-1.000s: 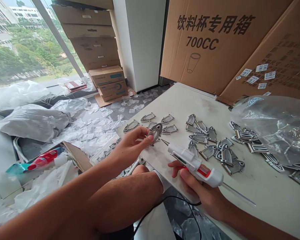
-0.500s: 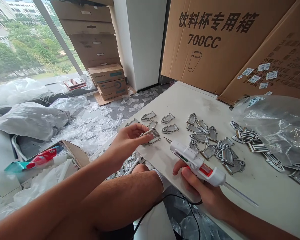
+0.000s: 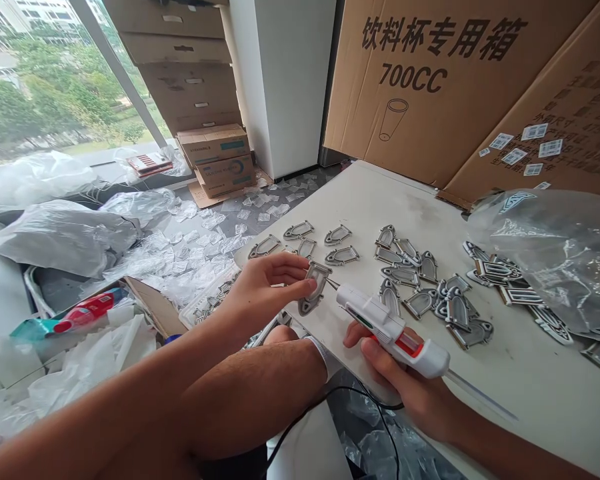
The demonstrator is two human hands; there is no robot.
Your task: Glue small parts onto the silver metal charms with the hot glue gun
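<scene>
My left hand (image 3: 280,277) pinches a small grey arch-shaped frame piece (image 3: 313,293) above the table's near edge. Its straight bar points up and its rounded end hangs down. Wrapped around the handle of a white glue gun (image 3: 373,310) is my right hand (image 3: 405,373). The gun's metal nozzle points left, at the bar end of the held piece; whether they touch I cannot tell. A clear glue stick (image 3: 483,397) sticks out of the gun's back. Similar grey pieces (image 3: 343,255) lie on the table just beyond my left hand.
The white table (image 3: 375,193) bears a cluster of grey pieces (image 3: 420,303) and, at right, a clear plastic bag (image 3: 545,247). A large cardboard box (image 3: 430,127) stands behind. A black cord (image 3: 325,400) hangs near my leg. Plastic scraps (image 3: 180,247) litter the floor.
My left hand has turned the grey piece more upright and brought it a little right and down, close to the nozzle. The glue gun has shifted slightly left.
</scene>
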